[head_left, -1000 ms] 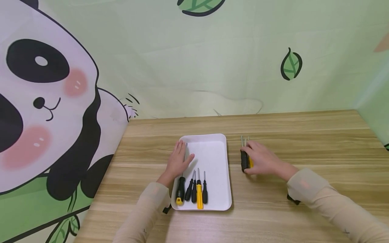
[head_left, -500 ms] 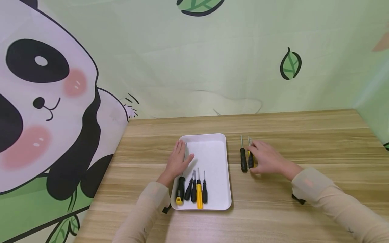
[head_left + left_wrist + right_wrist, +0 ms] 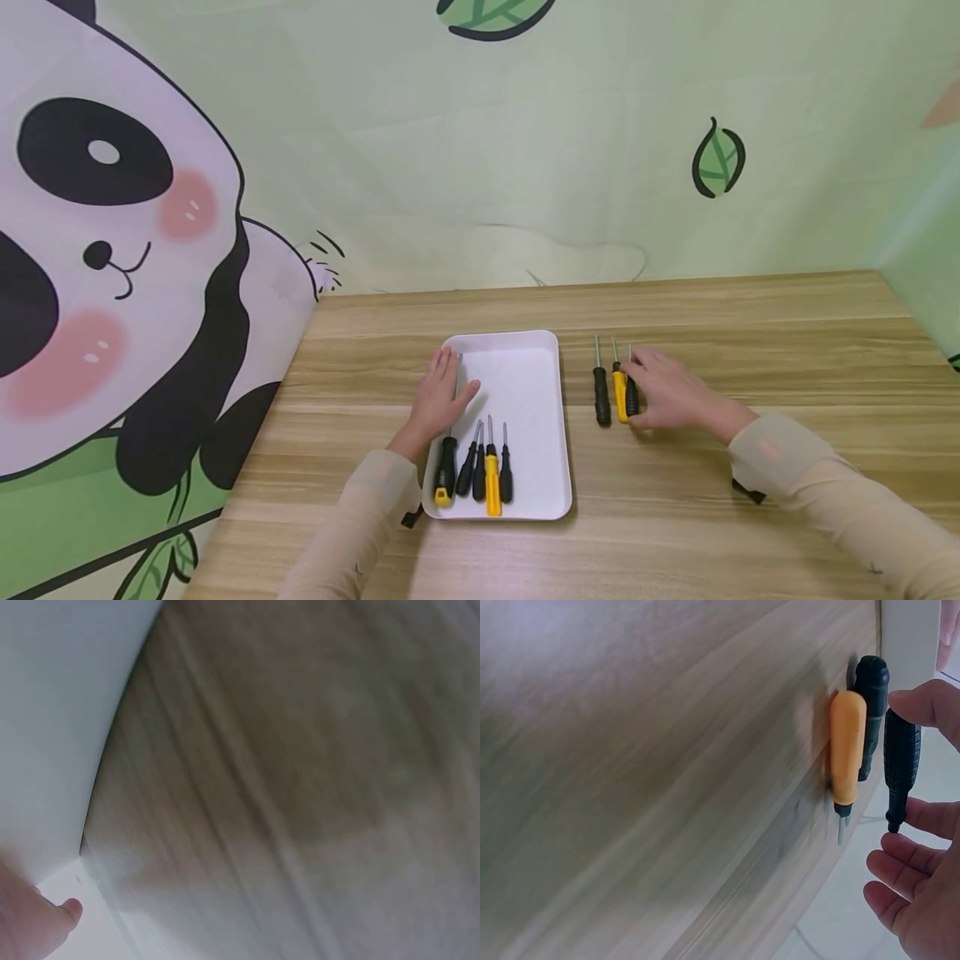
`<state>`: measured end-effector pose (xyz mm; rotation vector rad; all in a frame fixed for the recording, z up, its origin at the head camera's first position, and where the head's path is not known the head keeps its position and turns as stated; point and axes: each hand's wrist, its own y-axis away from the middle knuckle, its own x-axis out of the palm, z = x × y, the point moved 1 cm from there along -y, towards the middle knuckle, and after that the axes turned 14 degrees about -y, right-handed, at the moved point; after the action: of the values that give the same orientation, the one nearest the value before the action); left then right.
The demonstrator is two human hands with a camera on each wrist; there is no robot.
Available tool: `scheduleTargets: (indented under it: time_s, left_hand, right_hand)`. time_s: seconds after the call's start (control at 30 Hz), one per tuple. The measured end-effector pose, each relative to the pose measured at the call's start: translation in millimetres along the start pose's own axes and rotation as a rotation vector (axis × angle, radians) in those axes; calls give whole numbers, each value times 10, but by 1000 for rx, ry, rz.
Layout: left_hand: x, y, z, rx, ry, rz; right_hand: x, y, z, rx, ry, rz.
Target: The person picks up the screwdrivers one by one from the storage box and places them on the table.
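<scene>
1. Left hand (image 3: 444,392): rests over the tray's left edge near the far-left corner, fingers straight and grasping nothing, thumb spread over the inside. Probably there to steady the tray.
2. White tray (image 3: 525,383): mid-bench (image 3: 360,358), far edge well short of the bench's back edge.
3. Big black screwdriver (image 3: 446,471), yellow butt: along the tray's left edge, shaft partly behind the left hand. Likely sits at the side because it's longest.
4. Small black screwdriver (image 3: 466,471), second small black screwdriver (image 3: 479,475), yellow tray screwdriver (image 3: 492,483), slim black screwdriver (image 3: 506,473): side by side, handles at the tray's near edge, tips to the far edge. Same heading looks deliberate, for a tidy row.
5. Black bench screwdriver (image 3: 602,398): on the bench just off the tray's right edge, tip to the bench's back edge.
6. Yellow bench screwdriver (image 3: 619,393): next right, roughly parallel; spacing looks meant to match.
7. Ribbed black screwdriver (image 3: 901,757): rightmost, pinched by the right hand (image 3: 667,392), thumb at butt, a finger near the neck, other fingers loosely bent. End-to-end grip probably helps aim it straight. Lifted or touching bench: can't tell.
8. Writing: pale marks on the big handle, too small to read. No brand legible.
</scene>
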<state>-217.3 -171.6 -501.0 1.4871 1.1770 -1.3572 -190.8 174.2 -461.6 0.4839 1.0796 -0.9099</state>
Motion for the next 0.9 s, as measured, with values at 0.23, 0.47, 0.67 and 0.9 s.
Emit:
scheduleTargets:
  time_s: [0.23, 0.47, 0.67, 0.9]
  left_hand:
    - [-4, -4, 1, -2, 3, -2]
    - [-1, 0, -2, -4, -4, 0]
    - [-1, 3, -4, -2, -5, -11]
    - [-4, 0, -7, -5, -1, -1]
  right_hand:
    - [-6, 16, -59, 23, 2, 38]
    - [3, 19, -101, 34, 14, 58]
    - [7, 14, -125, 54, 23, 72]
    - [56, -5, -176, 65, 28, 65]
